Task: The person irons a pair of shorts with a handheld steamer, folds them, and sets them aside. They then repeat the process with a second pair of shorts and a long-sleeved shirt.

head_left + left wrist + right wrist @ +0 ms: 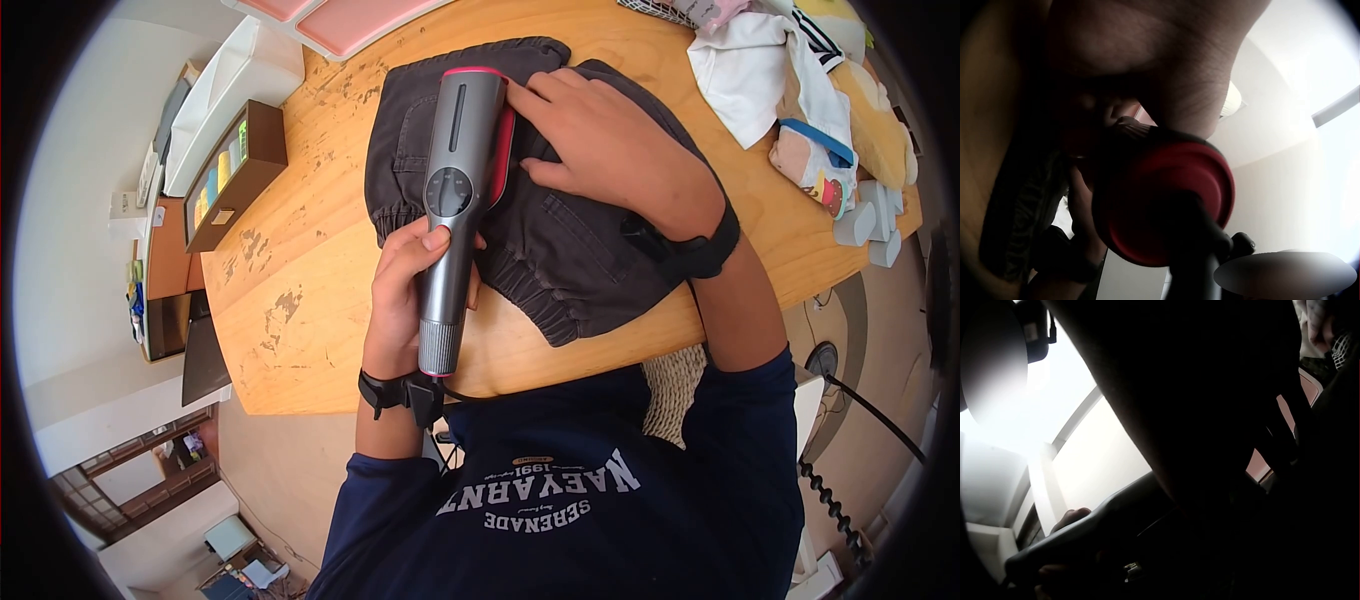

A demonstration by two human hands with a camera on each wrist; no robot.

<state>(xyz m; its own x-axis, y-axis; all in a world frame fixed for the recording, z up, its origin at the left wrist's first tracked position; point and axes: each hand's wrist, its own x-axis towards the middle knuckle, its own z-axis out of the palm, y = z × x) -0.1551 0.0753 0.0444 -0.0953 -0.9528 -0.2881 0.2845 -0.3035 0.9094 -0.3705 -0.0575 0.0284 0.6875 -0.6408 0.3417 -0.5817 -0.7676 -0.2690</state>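
A grey handheld garment steamer with a red-edged head lies over dark trousers with elastic cuffs. My left hand grips its handle, thumb on top just below the round control panel. From the left wrist view, the red end cap of the handle and its cord face the camera. My right hand rests on the trousers with fingers spread, fingertips right beside the steamer's head. The right wrist view is mostly dark, with the steamer's handle running across it.
White and patterned clothes are heaped at the back right of the wooden table, near light grey blocks. A pink tray sits at the back edge. On the left stands a brown box of rolled items.
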